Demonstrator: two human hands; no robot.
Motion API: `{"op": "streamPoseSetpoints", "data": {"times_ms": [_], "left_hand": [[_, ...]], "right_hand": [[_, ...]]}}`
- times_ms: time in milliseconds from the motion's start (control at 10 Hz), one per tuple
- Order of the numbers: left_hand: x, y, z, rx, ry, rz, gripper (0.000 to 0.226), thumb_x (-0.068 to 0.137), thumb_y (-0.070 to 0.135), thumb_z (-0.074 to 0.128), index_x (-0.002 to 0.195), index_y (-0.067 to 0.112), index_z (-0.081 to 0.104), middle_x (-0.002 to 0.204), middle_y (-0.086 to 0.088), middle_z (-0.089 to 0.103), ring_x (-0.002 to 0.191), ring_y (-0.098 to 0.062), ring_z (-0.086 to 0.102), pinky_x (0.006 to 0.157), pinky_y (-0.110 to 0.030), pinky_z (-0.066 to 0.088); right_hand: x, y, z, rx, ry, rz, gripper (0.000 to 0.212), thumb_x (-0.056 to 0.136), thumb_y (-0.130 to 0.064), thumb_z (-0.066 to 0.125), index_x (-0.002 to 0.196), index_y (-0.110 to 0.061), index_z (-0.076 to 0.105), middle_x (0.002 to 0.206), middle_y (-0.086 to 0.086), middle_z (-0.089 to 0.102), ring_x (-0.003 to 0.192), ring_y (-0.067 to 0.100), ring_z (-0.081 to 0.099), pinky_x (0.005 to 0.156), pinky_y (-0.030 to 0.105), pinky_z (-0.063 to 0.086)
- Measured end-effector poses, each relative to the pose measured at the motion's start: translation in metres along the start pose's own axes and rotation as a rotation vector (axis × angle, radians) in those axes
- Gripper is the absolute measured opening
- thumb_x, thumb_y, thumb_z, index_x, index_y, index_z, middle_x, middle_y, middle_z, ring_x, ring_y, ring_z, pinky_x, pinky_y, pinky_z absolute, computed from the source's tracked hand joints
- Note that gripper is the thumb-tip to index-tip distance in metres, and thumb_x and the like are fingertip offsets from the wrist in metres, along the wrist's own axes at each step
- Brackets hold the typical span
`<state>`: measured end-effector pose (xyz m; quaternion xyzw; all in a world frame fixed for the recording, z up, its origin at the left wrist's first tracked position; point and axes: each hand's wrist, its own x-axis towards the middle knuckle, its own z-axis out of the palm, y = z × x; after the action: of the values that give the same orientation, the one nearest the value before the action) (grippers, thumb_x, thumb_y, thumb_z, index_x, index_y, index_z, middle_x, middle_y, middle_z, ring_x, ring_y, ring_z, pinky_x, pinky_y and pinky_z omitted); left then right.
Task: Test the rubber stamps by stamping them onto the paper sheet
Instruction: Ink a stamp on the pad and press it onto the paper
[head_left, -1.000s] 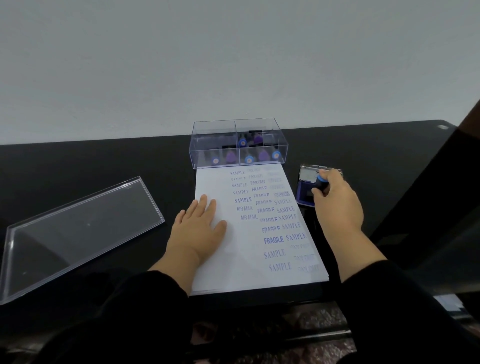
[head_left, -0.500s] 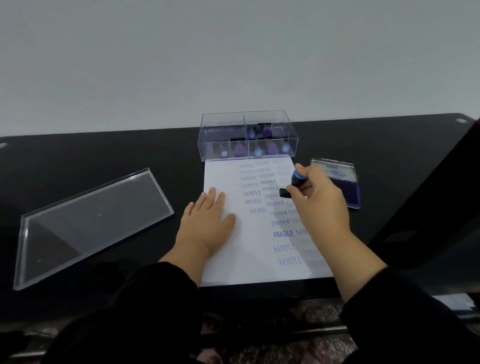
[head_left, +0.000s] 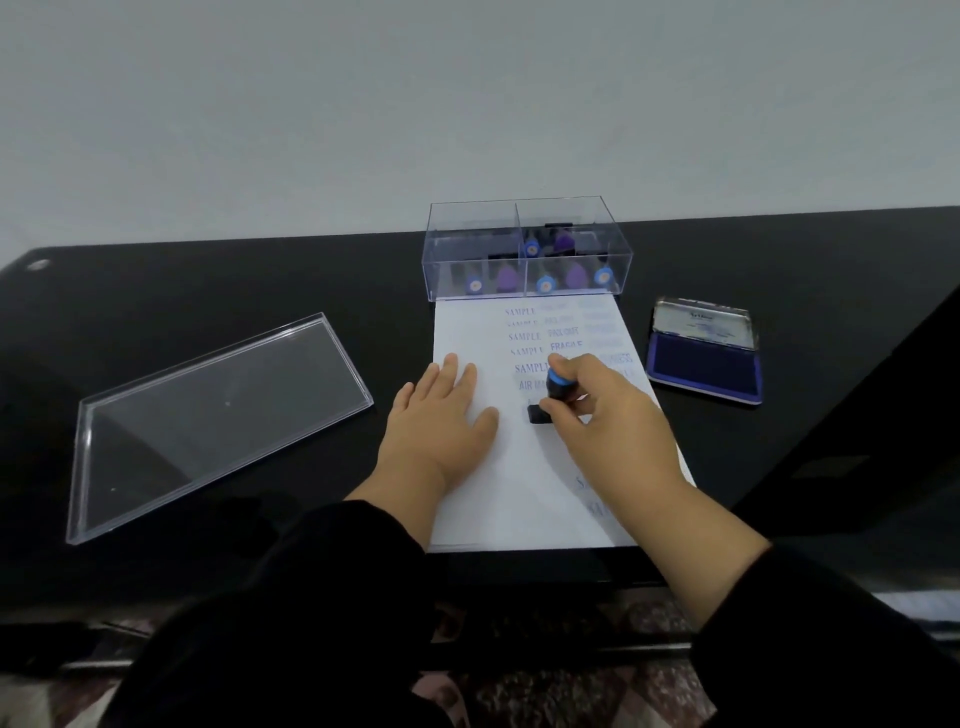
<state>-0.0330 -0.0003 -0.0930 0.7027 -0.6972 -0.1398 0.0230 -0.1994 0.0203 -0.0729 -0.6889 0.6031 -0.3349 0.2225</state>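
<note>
The right hand (head_left: 608, 415) grips a rubber stamp (head_left: 553, 397) by its black handle with the blue cap, fingers curled round it, and the stamp's dark base sits on or just above the paper sheet (head_left: 519, 483); whether it is touching cannot be told for sure. The left hand (head_left: 441, 415) lies flat with straight fingers on the sheet's left part, pressing it to the black surface (head_left: 260, 280).

The sheet already carries rows of blue prints reading SAMPLE, FRAGILE and AIR MAIL, and the stamp comes down just under the AIR MAIL print, near the left thumb. At the sheet's far edge stands a clear box (head_left: 524, 249) with more stamps in its two compartments. An open ink pad (head_left: 704, 364) lies to the right of the sheet, and the clear lid (head_left: 208, 415) lies well apart on the left.

The likely risks: a tilted stamp would print only part of its text, a sideways slip under pressure would smear it, and landing too near the print above would overlap it. The thumb nearby could pick up ink.
</note>
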Motion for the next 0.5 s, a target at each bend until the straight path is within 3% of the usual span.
{"op": "streamPoseSetpoints", "data": {"times_ms": [500], "left_hand": [[0.0012, -0.0008, 0.0019, 0.005, 0.009, 0.000, 0.059, 0.101, 0.046, 0.021, 0.153, 0.027, 0.001, 0.160, 0.006, -0.010, 0.147, -0.012, -0.008, 0.117, -0.033, -0.006]], "right_hand": [[0.0004, 0.0037, 0.0067, -0.051, -0.028, 0.007, 0.032, 0.092, -0.020, 0.057, 0.121, -0.033, 0.055, 0.116, -0.018, 0.059, 0.084, -0.003, 0.042, 0.072, 0.020, 0.034]]}}
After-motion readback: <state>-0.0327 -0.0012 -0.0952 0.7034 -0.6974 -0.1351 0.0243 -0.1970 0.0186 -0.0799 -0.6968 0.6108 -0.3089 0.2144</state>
